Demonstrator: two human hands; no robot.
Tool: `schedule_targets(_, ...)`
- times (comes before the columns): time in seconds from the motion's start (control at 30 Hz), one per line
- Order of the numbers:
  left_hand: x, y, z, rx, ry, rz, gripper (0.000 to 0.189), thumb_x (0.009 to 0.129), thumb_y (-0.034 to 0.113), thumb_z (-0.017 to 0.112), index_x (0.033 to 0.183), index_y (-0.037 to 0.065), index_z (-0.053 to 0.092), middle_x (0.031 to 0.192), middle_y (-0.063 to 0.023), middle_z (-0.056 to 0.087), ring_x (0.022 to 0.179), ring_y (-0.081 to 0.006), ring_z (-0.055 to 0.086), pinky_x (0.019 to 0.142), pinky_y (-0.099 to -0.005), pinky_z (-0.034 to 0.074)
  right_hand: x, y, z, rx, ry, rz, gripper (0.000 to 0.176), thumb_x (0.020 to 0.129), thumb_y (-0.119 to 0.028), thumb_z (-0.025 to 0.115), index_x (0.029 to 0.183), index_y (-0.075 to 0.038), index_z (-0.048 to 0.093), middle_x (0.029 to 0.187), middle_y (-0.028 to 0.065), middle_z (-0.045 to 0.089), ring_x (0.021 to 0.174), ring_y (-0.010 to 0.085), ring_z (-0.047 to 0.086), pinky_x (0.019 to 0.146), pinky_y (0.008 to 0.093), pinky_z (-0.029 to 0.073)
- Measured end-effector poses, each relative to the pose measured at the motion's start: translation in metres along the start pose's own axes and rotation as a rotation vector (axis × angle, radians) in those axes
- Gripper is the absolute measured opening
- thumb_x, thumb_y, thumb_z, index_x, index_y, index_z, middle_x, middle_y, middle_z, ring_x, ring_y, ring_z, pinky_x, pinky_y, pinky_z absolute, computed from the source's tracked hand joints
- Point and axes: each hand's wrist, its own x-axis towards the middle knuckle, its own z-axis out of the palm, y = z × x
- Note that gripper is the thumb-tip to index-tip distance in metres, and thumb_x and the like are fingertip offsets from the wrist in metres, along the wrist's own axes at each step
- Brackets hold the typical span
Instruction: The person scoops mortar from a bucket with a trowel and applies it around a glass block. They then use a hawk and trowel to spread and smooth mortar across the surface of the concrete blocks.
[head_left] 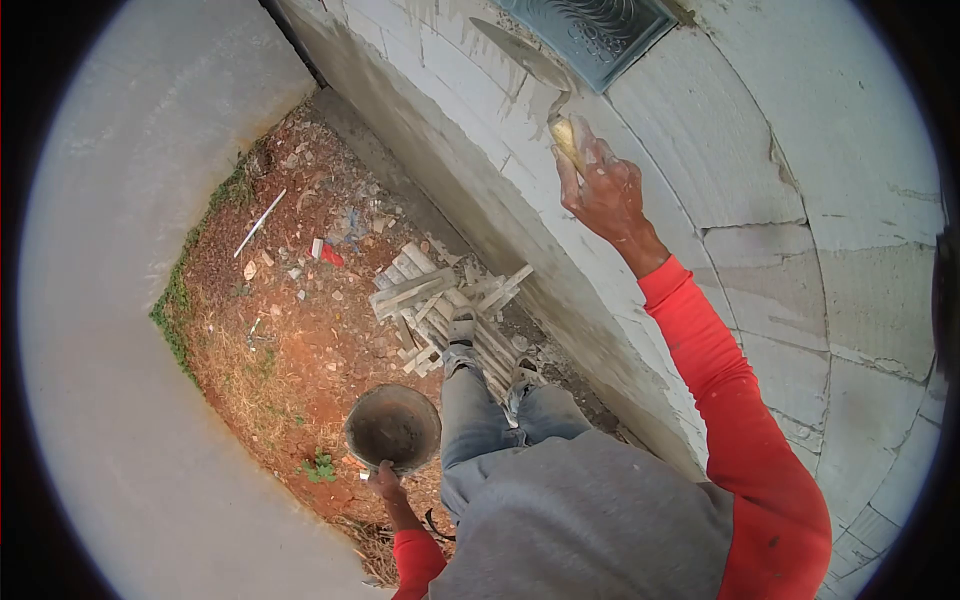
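Note:
My right hand (607, 190) is closed around the pale yellow handle of a trowel (522, 52), held against the block wall (660, 150). The trowel's thin grey blade overlaps the wall beside a patterned glass block (605, 30). Wet-looking grey smears show on the wall near the blade. Low on the left, my left hand (383, 482) grips the near rim of a round dark mortar bowl (358, 412). Grey material lies in the bottom of the bowl.
My feet stand on a stack of pale wooden planks (425, 290) by the wall's base. Reddish soil (290, 330) spreads to the left, with rubble, a white stick (260, 222) and a red scrap (331, 254). A grey wall (110, 300) rises at far left.

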Motion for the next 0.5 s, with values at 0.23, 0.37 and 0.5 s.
schedule_targets(0.23,-0.005,0.003,0.004,0.102,0.036,-0.045,0.043,0.077,0.001,0.070,0.117,-0.011,0.066,0.107,-0.0143,0.071,0.089,-0.0272,0.069,0.075,-0.0409,0.057,0.009,0.003,-0.005,0.076,-0.065,0.103,0.059,0.102,-0.028,0.062,0.148,0.009,0.051,0.085,0.0259,0.072,0.075,0.0427,0.073,0.075,0.0511,0.057)
schedule_targets(0.37,0.029,-0.019,-0.001,0.264,0.087,0.005,0.043,0.074,0.008,0.073,0.111,-0.014,0.070,0.104,-0.0169,0.074,0.082,-0.0289,0.069,0.072,-0.0415,0.057,0.016,-0.007,-0.007,0.148,-0.002,0.063,0.058,0.103,-0.027,0.060,0.147,0.009,0.051,0.082,0.0279,0.071,0.074,0.0447,0.072,0.074,0.0513,0.057)
schedule_targets(0.5,0.015,-0.022,-0.001,0.269,0.140,0.030,0.047,0.071,0.012,0.074,0.110,-0.015,0.072,0.099,-0.0189,0.076,0.077,-0.0295,0.069,0.070,-0.0428,0.056,0.018,-0.010,-0.004,0.153,-0.125,0.240,0.050,0.104,-0.027,0.061,0.140,0.007,0.056,0.075,0.0271,0.069,0.070,0.0448,0.071,0.072,0.0519,0.057)
